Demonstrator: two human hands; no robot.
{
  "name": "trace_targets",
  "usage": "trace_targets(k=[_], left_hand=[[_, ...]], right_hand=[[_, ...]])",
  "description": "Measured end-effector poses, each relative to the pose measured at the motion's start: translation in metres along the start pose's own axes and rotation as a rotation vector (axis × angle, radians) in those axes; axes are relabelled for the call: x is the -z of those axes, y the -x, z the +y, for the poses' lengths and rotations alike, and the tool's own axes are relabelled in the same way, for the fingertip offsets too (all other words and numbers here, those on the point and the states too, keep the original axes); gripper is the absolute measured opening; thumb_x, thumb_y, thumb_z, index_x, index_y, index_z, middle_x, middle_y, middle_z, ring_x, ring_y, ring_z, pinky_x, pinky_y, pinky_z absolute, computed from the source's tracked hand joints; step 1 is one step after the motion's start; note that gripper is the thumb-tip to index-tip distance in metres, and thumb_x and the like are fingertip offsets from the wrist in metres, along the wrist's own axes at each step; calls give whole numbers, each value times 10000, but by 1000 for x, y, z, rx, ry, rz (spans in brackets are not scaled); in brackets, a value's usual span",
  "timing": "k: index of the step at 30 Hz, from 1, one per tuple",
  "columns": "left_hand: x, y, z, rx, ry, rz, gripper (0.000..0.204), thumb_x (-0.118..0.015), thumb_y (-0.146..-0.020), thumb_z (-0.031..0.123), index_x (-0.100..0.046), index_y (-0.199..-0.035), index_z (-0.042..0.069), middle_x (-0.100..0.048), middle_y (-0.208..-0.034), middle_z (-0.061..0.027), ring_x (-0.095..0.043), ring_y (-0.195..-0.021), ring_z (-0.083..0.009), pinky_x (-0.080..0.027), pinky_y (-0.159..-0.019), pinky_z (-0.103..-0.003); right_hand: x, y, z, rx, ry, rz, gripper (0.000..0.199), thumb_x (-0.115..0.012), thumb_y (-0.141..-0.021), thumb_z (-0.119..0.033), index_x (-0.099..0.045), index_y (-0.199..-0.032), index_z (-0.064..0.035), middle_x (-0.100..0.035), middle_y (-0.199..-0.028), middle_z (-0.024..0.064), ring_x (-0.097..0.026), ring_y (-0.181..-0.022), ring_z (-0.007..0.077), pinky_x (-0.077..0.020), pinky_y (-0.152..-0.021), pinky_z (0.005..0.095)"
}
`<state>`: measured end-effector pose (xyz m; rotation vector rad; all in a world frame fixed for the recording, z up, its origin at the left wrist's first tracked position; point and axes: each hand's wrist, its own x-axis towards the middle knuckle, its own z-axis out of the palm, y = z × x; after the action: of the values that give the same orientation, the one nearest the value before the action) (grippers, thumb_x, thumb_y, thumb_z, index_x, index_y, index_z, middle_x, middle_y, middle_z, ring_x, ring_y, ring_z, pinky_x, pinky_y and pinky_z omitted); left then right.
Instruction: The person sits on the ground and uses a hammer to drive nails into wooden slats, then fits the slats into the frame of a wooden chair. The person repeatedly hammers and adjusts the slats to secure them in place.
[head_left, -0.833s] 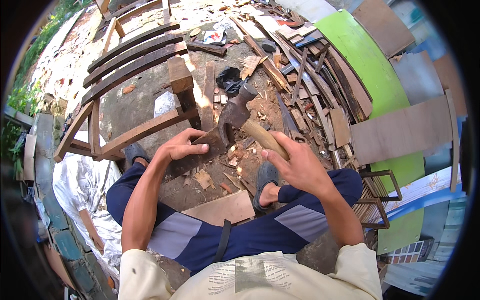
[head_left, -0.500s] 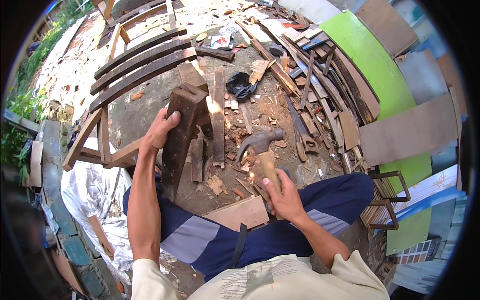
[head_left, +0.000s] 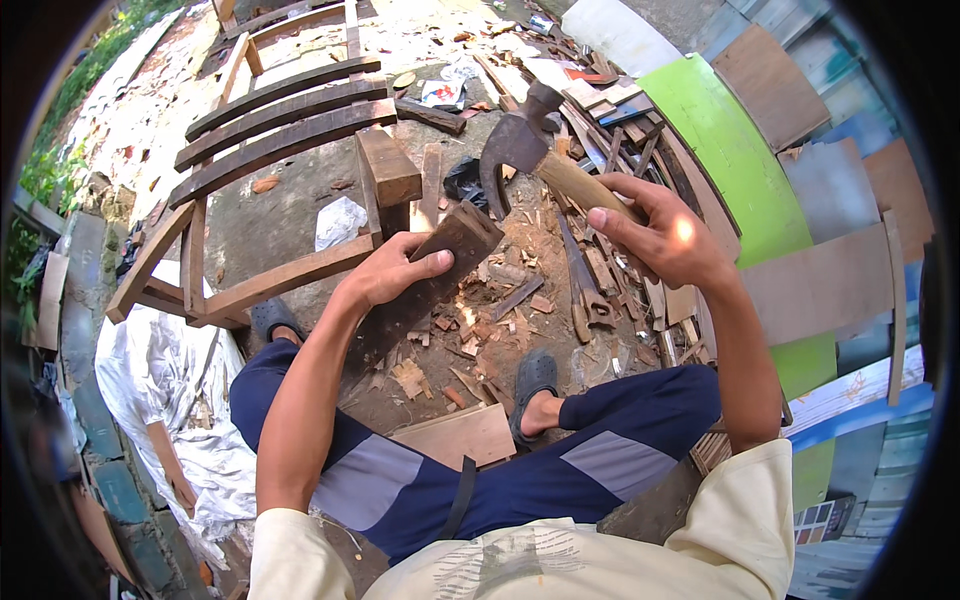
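Note:
My left hand (head_left: 395, 272) grips a dark-brown piece of timber (head_left: 393, 322) near its far end, thumb across its top face. The timber slants from between my legs up to the right; its near end is hidden behind my left arm. In my right hand (head_left: 665, 232) is a claw hammer (head_left: 580, 182), held by its light wooden handle. Its rusty head is raised beyond the timber's far end, the claw hanging down toward it. I cannot tell whether the claw touches the timber.
At left stands a wooden frame with dark slats (head_left: 285, 140). A handsaw (head_left: 588, 285) lies on the ground right of centre among wood chips. Scrap wood (head_left: 650, 140) is piled farther right, beside a green panel (head_left: 740, 140). A pale board (head_left: 460, 437) lies between my legs.
The hammer has gone up and away from over my right leg to beyond the timber's end. My left hand has moved right and nearer, tipping the timber to the right.

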<state>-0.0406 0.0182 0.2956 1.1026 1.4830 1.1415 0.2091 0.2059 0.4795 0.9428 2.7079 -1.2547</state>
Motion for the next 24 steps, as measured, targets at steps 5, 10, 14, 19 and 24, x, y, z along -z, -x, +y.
trace_targets(k=[5,10,14,19,24], left_hand=[[-6,-5,-11,5,-31,-53,852,-687,-803,714,-666,-1198,-40,-700,-1001,-108,-623,-944,-186,-482,-842,-347],[-2,-4,-9,-28,46,-104,865,-681,-814,715,-659,-1221,-47,-701,-1078,-121,-614,-1028,-195,-460,-932,-370],[6,-5,-9,-24,6,-89,883,-667,-808,733,-659,-1225,-46,-703,-1092,-118,-611,-1052,-196,-451,-942,-370],[10,-5,-11,-34,24,-164,835,-647,-833,707,-671,-1202,-42,-705,-1048,-109,-614,-1007,-189,-455,-899,-348],[-2,-8,-17,-28,37,-95,808,-664,-831,685,-681,-1186,-41,-708,-1043,-121,-619,-1003,-198,-452,-906,-348]], right_hand=[[13,-22,-30,135,282,-159,517,-638,-988,-427,-612,-1256,15,-635,-788,111,-594,-664,202,-475,-619,373],[24,-19,-47,115,515,-254,567,-623,-982,-463,-607,-1284,17,-680,-984,215,-653,-918,335,-504,-830,445],[21,-10,-54,72,532,-253,583,-608,-987,-468,-579,-1315,14,-655,-1131,231,-636,-1042,358,-490,-915,461],[12,1,-47,114,544,-221,538,-586,-1004,-442,-572,-1305,3,-676,-1036,231,-662,-981,346,-500,-862,451],[-1,25,-34,36,399,-89,541,-601,-991,-460,-583,-1305,-20,-688,-1038,240,-684,-938,354,-511,-817,454]])
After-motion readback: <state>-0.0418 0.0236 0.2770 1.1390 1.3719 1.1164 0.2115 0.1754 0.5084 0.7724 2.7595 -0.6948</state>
